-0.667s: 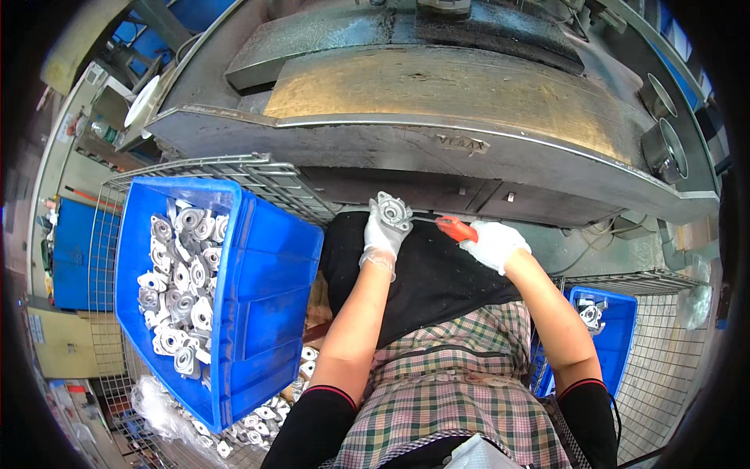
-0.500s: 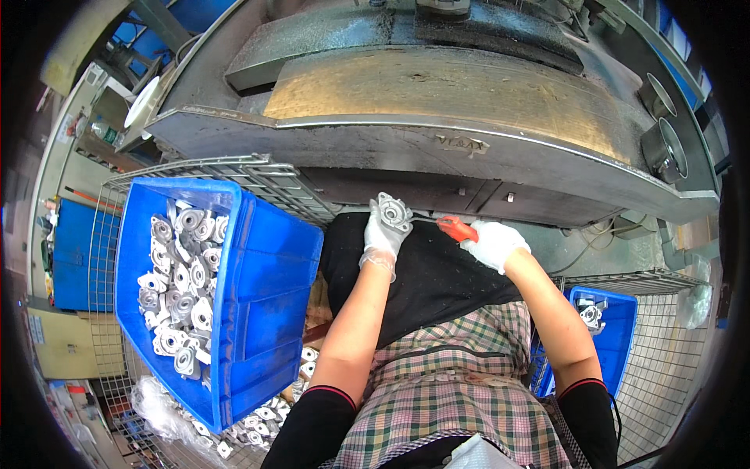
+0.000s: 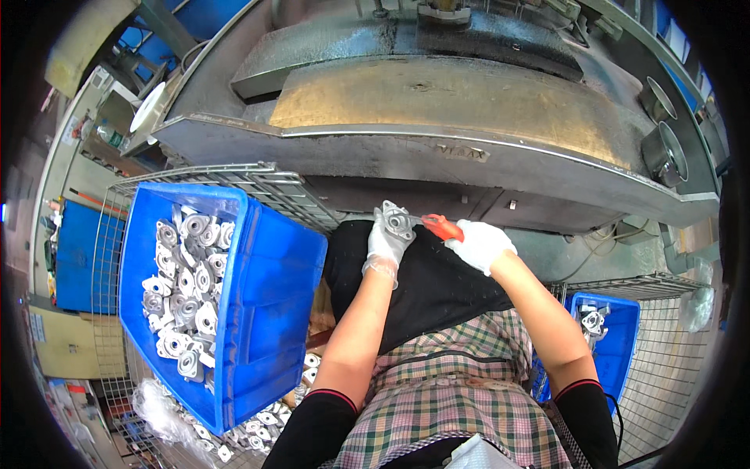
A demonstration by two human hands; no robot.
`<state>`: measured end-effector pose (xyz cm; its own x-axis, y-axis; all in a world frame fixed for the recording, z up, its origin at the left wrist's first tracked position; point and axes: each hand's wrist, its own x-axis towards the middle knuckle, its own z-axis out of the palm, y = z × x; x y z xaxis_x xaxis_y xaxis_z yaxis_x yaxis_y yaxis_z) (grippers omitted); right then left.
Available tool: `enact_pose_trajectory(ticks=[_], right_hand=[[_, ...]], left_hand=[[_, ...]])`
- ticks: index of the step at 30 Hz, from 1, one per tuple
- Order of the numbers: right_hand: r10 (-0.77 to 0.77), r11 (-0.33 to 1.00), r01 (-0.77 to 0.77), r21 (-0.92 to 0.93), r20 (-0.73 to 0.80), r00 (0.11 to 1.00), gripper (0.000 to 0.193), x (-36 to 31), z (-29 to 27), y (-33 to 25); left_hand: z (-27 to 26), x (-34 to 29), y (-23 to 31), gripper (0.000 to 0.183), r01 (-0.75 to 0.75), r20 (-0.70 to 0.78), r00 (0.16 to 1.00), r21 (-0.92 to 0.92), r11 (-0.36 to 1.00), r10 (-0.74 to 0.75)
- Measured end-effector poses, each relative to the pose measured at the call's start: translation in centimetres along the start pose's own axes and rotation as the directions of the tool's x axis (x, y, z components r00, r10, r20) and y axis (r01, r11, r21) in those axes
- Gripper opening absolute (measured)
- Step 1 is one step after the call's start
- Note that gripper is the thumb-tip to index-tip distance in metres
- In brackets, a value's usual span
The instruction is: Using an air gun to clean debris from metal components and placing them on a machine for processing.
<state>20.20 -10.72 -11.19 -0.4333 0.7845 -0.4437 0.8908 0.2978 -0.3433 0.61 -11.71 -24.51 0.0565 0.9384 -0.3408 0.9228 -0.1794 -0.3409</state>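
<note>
In white gloves, both my hands are raised in front of my lap. My left hand (image 3: 384,244) is closed around a silver metal casting (image 3: 398,222) with a round opening and flange lugs. My right hand (image 3: 482,245) grips the red handle of a hand tool (image 3: 442,227), held sideways. Its thin shaft points left and meets the right side of the casting; the exact shape of the tip cannot be made out.
A tilted blue bin (image 3: 269,289) at left holds many similar castings (image 3: 186,305). More castings lie below it beside crumpled plastic. A smaller blue bin (image 3: 621,336) stands at right in a wire cage. Ahead is a machine with a worn metal table (image 3: 437,98).
My right hand and the red-handled tool have moved slightly left, closer to the casting. The tool's shaft now overlaps the casting's edge more. The view has shifted slightly.
</note>
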Motion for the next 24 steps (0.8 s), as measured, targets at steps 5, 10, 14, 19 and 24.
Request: enact_pose_trajectory(ticks=[5,10,14,19,24], right_hand=[[-0.019,1.0,0.018,0.022,0.006,1.0,0.039,1.4,0.1,-1.7],[-0.012,0.999,0.012,0.046,0.003,1.0,0.038,1.7,-0.4,-1.6],[0.046,0.998,-0.046,0.034,-0.001,0.999,0.038,2.5,-0.3,-0.1],[-0.024,0.999,0.024,-0.028,-0.005,1.0,0.038,0.4,0.1,-1.0],[0.006,0.998,-0.001,-0.061,0.08,0.997,0.037,-4.1,0.4,1.6]], left_hand=[[2.9,-0.5,-0.3,0.06,0.025,-0.154,0.988,0.014,1.0,-0.023],[0.9,-0.9,-0.2,0.062,0.087,-0.002,0.996,0.167,0.982,-0.088],[1.4,0.0,0.4,0.056,0.056,-0.09,0.995,0.159,0.986,-0.042],[6.4,1.6,-0.9,0.055,-0.06,0.164,0.985,0.052,-0.997,-0.051],[4.2,0.3,-0.5,0.034,0.047,0.058,0.997,0.183,-0.982,0.058]])
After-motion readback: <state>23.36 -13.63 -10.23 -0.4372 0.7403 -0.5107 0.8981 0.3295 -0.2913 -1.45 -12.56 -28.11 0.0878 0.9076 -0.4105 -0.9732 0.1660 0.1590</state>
